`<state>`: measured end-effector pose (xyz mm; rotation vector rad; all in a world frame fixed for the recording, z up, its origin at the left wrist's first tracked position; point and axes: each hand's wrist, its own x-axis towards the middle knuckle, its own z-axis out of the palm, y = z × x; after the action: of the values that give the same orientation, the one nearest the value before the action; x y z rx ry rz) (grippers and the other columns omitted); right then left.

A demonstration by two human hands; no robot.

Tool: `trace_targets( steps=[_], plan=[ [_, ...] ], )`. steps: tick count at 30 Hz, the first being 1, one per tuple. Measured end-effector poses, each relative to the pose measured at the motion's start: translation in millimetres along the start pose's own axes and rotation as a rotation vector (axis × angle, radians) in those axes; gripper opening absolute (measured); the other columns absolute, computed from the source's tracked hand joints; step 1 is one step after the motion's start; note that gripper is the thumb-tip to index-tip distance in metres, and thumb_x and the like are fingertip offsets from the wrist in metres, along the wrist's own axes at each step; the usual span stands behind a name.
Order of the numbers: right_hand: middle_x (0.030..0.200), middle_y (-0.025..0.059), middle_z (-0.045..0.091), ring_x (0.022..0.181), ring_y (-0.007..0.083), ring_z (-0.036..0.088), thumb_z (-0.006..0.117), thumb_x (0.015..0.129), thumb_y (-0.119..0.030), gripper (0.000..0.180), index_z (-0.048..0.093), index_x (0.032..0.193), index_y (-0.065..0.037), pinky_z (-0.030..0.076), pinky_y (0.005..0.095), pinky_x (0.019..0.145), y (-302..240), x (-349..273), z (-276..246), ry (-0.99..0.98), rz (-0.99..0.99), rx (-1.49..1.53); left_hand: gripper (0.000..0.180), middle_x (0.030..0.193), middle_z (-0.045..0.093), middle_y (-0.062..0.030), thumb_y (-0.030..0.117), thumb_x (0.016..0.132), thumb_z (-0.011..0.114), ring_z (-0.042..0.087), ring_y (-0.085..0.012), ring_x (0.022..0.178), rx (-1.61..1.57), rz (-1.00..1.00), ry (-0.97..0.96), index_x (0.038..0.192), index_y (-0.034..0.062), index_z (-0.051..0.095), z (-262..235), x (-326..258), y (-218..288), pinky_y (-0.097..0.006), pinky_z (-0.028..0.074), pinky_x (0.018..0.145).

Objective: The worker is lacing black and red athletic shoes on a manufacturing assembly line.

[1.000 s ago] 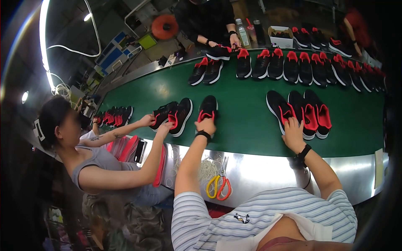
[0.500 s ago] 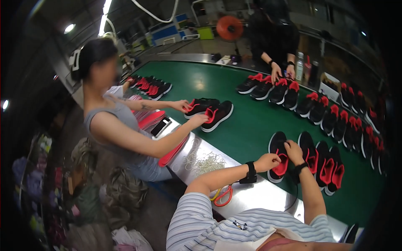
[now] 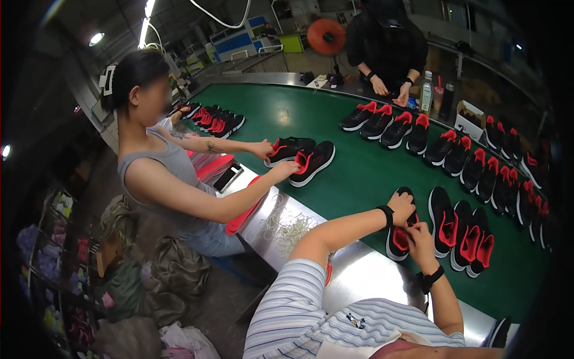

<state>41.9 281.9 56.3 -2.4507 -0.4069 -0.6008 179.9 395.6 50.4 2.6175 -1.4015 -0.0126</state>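
Note:
A black shoe with a red lining (image 3: 396, 238) lies on the green belt (image 3: 359, 179), close to its steel edge. My left hand (image 3: 402, 206), with a black band on the wrist, grips the far end of this shoe. Just nearer, my right hand (image 3: 418, 234) has its fingers at the red opening, and a black watch is on that wrist. To the right of this shoe stand three more black-and-red shoes (image 3: 463, 233), side by side.
A co-worker in a grey top on the left handles a pair of shoes (image 3: 301, 157). A person in black (image 3: 388, 45) stands across the belt behind a long row of shoes (image 3: 442, 143). Loose thin loops (image 3: 287, 224) and red insoles (image 3: 242, 215) lie on the steel edge.
My left hand left the single shoe at the middle and joined my right hand on one shoe. The view swung left, bringing the co-worker nearer the centre.

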Motion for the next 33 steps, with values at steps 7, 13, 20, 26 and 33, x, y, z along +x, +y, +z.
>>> trace_targets(
  steps=[7,13,20,26,33],
  plan=[
    [0.069,0.0134,0.06,0.065,0.0322,0.06,0.061,0.074,-0.022,0.019,0.067,0.069,-0.005,0.049,0.0409,0.063,26.3,4.8,13.2,-0.344,-0.047,-0.074,0.019,0.085,0.064,-0.0136,0.02,0.063,0.06,0.062,-0.0321,0.078,-0.194,-0.168,0.167,0.078,0.0093,0.066,8.0,28.4,-23.8,-0.044,0.049,0.067],
    [0.076,0.0146,0.063,0.071,0.0301,0.062,0.054,0.075,-0.011,0.015,0.063,0.077,0.0,0.051,0.0399,0.064,30.6,32.9,51.3,-0.413,0.119,-0.463,0.018,0.086,0.058,-0.0143,0.01,0.066,0.06,0.06,-0.033,0.077,-0.124,0.092,0.208,0.083,0.0084,0.066,4.0,26.3,-2.9,-0.042,0.049,0.07],
    [0.107,0.0245,0.056,0.097,0.0397,0.054,0.048,0.071,0.006,0.039,0.055,0.109,0.002,0.044,0.042,0.086,55.9,25.5,77.5,-0.298,0.025,-0.014,0.026,0.092,0.056,-0.0117,0.015,0.068,0.062,0.059,-0.0311,0.083,-0.228,0.104,0.234,0.093,0.0126,0.067,19.7,4.5,-5.7,-0.041,0.049,0.072],
    [0.087,0.0164,0.06,0.08,0.0318,0.059,0.055,0.076,-0.013,0.021,0.058,0.092,0.0,0.048,0.0424,0.071,8.4,5.2,37.7,-0.347,0.096,-0.332,0.029,0.097,0.061,-0.0171,0.017,0.069,0.059,0.056,-0.0321,0.094,-0.302,-0.021,0.016,0.096,0.0081,0.066,-26.7,-13.3,-21.0,-0.041,0.047,0.08],
    [0.077,0.0134,0.059,0.079,0.0303,0.059,0.063,0.075,-0.02,0.023,0.051,0.086,-0.004,0.048,0.0405,0.064,17.3,-28.9,35.9,-0.358,0.134,-0.311,0.051,0.109,0.054,-0.0189,0.033,0.071,0.065,0.052,-0.0378,0.105,0.323,-0.757,0.194,0.113,0.0063,0.051,-26.3,-101.6,-199.8,-0.053,0.045,0.082]
  ],
)
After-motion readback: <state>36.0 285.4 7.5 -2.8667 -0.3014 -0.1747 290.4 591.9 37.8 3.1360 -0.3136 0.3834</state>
